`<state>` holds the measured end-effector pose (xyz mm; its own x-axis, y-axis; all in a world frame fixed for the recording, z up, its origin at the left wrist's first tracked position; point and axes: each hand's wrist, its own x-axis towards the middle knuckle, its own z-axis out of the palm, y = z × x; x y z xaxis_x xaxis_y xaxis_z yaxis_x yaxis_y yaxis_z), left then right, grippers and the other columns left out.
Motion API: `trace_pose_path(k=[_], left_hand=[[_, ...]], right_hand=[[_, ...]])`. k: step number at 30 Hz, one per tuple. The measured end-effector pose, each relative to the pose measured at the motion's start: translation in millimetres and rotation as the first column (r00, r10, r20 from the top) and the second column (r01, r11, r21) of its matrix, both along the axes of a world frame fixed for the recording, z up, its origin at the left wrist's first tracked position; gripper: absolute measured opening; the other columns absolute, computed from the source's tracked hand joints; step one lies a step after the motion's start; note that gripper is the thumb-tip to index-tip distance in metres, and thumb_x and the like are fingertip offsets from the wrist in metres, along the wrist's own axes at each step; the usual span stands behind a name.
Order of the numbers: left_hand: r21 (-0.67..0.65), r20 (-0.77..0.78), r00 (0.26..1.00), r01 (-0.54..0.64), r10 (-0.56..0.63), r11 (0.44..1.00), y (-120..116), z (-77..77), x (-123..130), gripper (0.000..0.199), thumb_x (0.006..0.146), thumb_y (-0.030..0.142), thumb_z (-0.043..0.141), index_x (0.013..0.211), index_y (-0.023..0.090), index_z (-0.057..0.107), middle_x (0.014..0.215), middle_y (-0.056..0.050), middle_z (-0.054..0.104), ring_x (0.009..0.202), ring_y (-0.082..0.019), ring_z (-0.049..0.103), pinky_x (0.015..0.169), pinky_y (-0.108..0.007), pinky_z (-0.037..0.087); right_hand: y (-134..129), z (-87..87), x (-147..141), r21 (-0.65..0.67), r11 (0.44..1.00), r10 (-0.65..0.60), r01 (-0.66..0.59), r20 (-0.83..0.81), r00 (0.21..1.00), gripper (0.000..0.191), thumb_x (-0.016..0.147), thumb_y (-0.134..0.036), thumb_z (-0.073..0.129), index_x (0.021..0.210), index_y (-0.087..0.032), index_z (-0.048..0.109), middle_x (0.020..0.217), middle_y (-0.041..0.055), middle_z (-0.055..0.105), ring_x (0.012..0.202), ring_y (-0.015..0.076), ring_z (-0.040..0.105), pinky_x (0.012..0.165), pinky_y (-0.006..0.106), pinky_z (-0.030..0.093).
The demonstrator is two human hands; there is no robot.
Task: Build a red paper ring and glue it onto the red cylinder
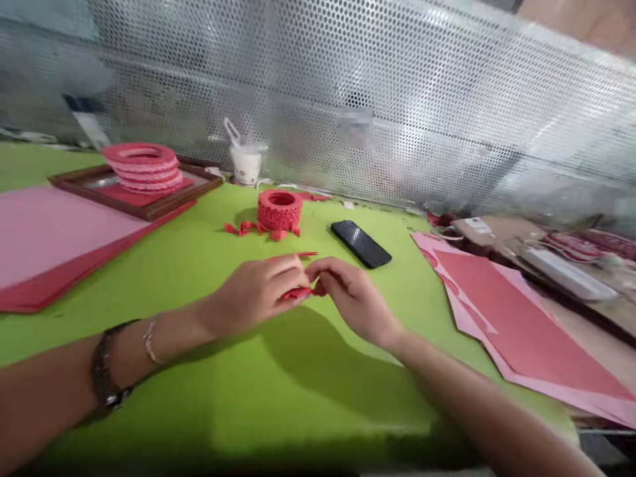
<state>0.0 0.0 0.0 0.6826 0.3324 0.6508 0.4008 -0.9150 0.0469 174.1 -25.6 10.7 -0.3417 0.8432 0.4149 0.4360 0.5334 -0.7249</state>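
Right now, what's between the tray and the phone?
In the head view, the red rings stand stacked between the tray and the phone, with red scraps by their foot.

Your bench [199, 255] is lime green, your phone [361, 244] black. Nearer you than the phone, the paper piece [297, 292] is red; left of the phone, the ring stack [279, 216] too; right, pink-and-red sheets [521, 311].

The left arm [44, 377] reaches in from the lower left, the right arm [477, 391] from the lower right, both forearms bare. The hands meet near the middle, fingertips close together. The left hand [265, 288] is back up, its fingers bent and closed in a grip. The right hand [360, 301] arches, index finger and thumb curled toward the left fingertips.
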Motion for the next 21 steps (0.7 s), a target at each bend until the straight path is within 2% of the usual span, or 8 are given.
trace_pose_path(k=[5, 11, 13, 15, 18, 21], left_hand=[[-0.122, 0.019, 0.999, -0.029, 0.032, 0.992, 3, -1.7, -3, 0.012, 0.087, 0.020, 0.048, 0.078, 0.013, 0.053, 0.076, -0.001, 0.057, 0.060, -0.010, 0.054, 0.053, -0.019, 0.038], [-0.211, 0.045, 0.999, 0.011, -0.001, 0.977, -1, 2.9, -3, 0.004, 0.083, 0.019, 0.053, 0.082, 0.016, 0.051, 0.063, 0.006, 0.051, 0.052, -0.007, 0.045, 0.049, -0.017, 0.032], [-0.228, 0.044, 0.999, 0.030, -0.020, 0.973, -3, 6.3, -4, 0.003, 0.083, 0.019, 0.052, 0.084, 0.016, 0.050, 0.062, 0.006, 0.051, 0.051, -0.006, 0.044, 0.049, -0.016, 0.032], [-0.237, 0.045, 0.999, 0.038, -0.028, 0.971, -5, 9.4, -4, 0.003, 0.084, 0.020, 0.051, 0.084, 0.017, 0.050, 0.063, 0.006, 0.051, 0.049, -0.006, 0.041, 0.048, -0.017, 0.031], [-0.231, 0.090, 0.996, 0.025, -0.004, 0.973, -7, 12.7, -4, 0.007, 0.084, 0.022, 0.052, 0.082, 0.017, 0.048, 0.060, 0.007, 0.050, 0.044, -0.005, 0.035, 0.044, -0.017, 0.028], [-0.212, 0.120, 0.993, 0.021, 0.005, 0.977, -8, 14.1, -3, 0.014, 0.087, 0.025, 0.048, 0.076, 0.017, 0.046, 0.055, 0.007, 0.046, 0.042, -0.005, 0.033, 0.043, -0.017, 0.027]], right_hand=[[-7, 10.3, 2, 0.009, 0.999, 0.052, -0.054, 0.165, 0.985, 0.010, 0.081, -0.014, 0.052, 0.076, -0.015, 0.061, 0.069, 0.0002, 0.062, 0.061, 0.0092, 0.054, 0.055, 0.020, 0.041], [-5, 13.5, 10, 0.060, 0.998, -0.011, -0.002, 0.211, 0.977, 0.014, 0.078, -0.007, 0.053, 0.076, -0.016, 0.063, 0.069, 0.0001, 0.066, 0.061, 0.0092, 0.057, 0.058, 0.021, 0.044], [-3, 15.0, 12, 0.006, 1.000, 0.019, -0.020, 0.116, 0.993, 0.010, 0.078, -0.010, 0.055, 0.076, -0.015, 0.063, 0.070, 0.0004, 0.065, 0.061, 0.0090, 0.057, 0.058, 0.021, 0.045], [-2, 15.6, 13, -0.110, 0.990, 0.082, -0.088, -0.057, 0.995, 0.005, 0.077, -0.013, 0.057, 0.076, -0.015, 0.062, 0.070, 0.0000, 0.065, 0.061, 0.0082, 0.058, 0.058, 0.020, 0.047], [-1, 14.2, 13, -0.264, 0.933, 0.169, -0.246, -0.283, 0.944, 0.003, 0.076, -0.012, 0.058, 0.077, -0.015, 0.059, 0.070, -0.0017, 0.063, 0.062, 0.0066, 0.061, 0.061, 0.020, 0.050], [-1, 11.9, 12, -0.300, 0.900, 0.197, -0.318, -0.371, 0.908, 0.006, 0.077, -0.010, 0.056, 0.079, -0.015, 0.058, 0.073, -0.0027, 0.063, 0.065, 0.0056, 0.062, 0.064, 0.019, 0.052]])
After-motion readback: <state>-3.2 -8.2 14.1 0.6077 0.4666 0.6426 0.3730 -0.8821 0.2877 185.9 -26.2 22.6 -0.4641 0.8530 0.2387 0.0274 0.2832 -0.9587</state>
